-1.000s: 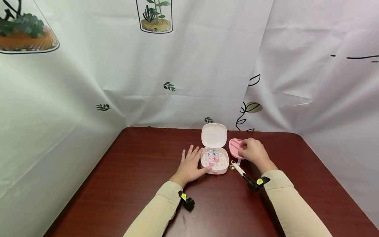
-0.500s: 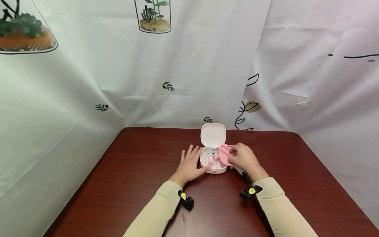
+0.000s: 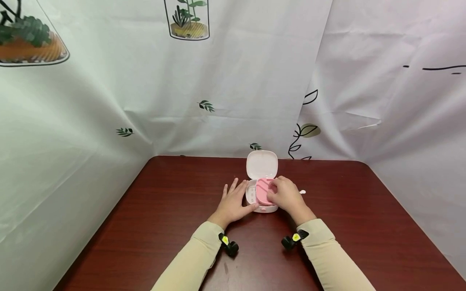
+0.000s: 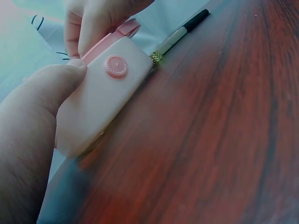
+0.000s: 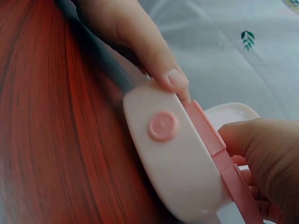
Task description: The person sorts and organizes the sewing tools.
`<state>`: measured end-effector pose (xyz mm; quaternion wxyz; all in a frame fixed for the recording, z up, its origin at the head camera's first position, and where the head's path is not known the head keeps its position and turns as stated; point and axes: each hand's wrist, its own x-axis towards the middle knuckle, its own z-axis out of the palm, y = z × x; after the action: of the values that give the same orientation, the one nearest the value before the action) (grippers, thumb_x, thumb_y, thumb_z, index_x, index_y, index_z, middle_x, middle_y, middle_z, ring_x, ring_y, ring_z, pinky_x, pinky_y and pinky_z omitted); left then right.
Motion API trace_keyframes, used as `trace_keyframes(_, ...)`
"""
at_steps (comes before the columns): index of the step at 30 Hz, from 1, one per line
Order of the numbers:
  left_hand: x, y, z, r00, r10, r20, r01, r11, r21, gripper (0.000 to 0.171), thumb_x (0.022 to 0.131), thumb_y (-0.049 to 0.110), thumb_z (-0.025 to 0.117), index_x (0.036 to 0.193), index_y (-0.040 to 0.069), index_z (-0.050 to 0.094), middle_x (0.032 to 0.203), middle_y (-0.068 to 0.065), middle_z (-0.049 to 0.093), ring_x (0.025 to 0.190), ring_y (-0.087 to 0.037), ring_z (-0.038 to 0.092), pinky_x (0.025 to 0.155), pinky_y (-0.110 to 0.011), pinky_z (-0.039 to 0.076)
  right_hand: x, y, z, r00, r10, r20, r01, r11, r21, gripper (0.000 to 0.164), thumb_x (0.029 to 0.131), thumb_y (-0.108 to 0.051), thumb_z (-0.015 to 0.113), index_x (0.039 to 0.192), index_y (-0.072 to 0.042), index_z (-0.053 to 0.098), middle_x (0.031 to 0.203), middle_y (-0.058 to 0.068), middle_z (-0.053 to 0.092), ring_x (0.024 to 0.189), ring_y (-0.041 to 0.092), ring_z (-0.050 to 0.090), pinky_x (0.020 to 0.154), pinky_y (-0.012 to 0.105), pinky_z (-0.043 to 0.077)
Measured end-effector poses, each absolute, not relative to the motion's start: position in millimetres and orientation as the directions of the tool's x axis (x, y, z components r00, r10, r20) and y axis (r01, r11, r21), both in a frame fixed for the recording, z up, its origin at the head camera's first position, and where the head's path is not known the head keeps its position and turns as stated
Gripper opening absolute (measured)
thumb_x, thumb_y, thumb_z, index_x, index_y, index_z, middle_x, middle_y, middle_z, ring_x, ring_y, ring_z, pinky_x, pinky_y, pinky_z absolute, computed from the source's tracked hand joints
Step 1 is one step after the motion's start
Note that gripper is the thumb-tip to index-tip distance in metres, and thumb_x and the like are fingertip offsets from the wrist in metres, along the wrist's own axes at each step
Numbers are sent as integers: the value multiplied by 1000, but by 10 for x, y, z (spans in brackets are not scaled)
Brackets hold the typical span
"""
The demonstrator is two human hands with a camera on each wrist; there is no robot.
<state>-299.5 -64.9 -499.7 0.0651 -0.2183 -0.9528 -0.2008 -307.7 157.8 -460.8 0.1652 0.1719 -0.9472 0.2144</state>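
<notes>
A small white case (image 3: 263, 209) stands with its lid (image 3: 262, 164) raised at the back and a round pink button on its front. My left hand (image 3: 232, 205) lies spread along the case's left side, its thumb on the front rim. With thumb and fingertips, my right hand (image 3: 288, 198) pinches a pink divided tray (image 3: 263, 191) over the case's opening. The tray covers the thread spools; a strip of the pegged base shows at its left. In the right wrist view the pink tray (image 5: 205, 128) sits tilted along the case's top edge.
Beside the case, in the left wrist view, lie a gold dimpled thimble (image 4: 157, 57) and a slim white-and-black tool (image 4: 182, 32). A small white tip (image 3: 302, 192) shows right of my right hand. A patterned white cloth (image 3: 233, 81) hangs behind the brown table (image 3: 174, 210).
My right hand has carried the pink tray leftward from the table beside the case to over its opening, hiding the spools. My left hand has stayed at the case's side.
</notes>
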Motion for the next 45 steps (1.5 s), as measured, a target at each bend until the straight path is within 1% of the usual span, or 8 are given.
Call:
trace_keyframes(5,-2996,-655,-4993,-894,392,217,447,819,360,94,89,73,52,161,16,30,163,-5,34,155,-31,14,120,-61,9,-3063,1479,-4623,-871,-266,414,-418,844,-337,23,74,-18,73,94,-6,74,88,6,64,76,23,56,67,40,49)
trace_keyframes(8,-2997,-656,-4994,-892,395,221,451,815,365,93,89,72,53,161,16,30,163,-6,35,155,-31,14,120,-61,9,-3051,1426,-4619,-860,-277,429,-435,837,-331,22,74,-17,73,92,-6,74,91,8,66,80,25,60,72,42,51)
trace_keyframes(13,-3000,-662,-4997,-886,403,229,462,807,369,94,90,69,55,159,11,32,162,-7,36,155,-32,16,120,-62,11,-3032,1367,-4617,-857,-280,433,-439,836,-328,20,74,-17,74,91,-5,73,93,10,67,83,28,61,75,44,52)
trace_keyframes(19,-2998,-679,-4994,-879,412,240,477,777,411,93,90,65,59,158,8,34,160,-9,38,154,-34,18,119,-63,11,-3031,1321,-4621,-857,-282,430,-438,839,-323,22,74,-17,74,92,-5,73,93,11,67,86,29,63,79,45,53)
trace_keyframes(28,-3022,-687,-5023,-890,403,214,456,766,453,92,88,64,61,159,12,34,162,-4,37,155,-30,16,120,-62,9,-3038,1276,-4656,-862,-281,423,-438,833,-338,22,75,-18,74,94,-5,73,89,8,64,79,25,58,73,42,50)
trace_keyframes(34,-3015,-684,-5009,-889,405,215,458,768,448,93,88,66,60,158,10,35,161,-6,38,155,-32,16,120,-63,8,-3046,1274,-4713,-855,-285,434,-443,836,-324,17,74,-16,75,87,-8,70,83,5,59,76,24,55,70,41,48)
trace_keyframes(39,-3002,-680,-4985,-890,399,220,455,764,458,95,88,66,62,158,8,34,160,-9,38,155,-32,16,120,-62,7,-3045,1275,-4719,-850,-276,448,-446,829,-336,17,74,-16,75,87,-7,70,83,5,58,76,23,54,69,40,47)
trace_keyframes(45,-3014,-689,-5038,-896,392,209,445,783,435,97,87,69,59,159,9,32,162,-7,36,155,-31,15,120,-62,7,-3033,1290,-4687,-883,-266,388,-420,817,-395,17,79,-17,76,92,-8,69,80,4,56,73,21,52,67,37,46)
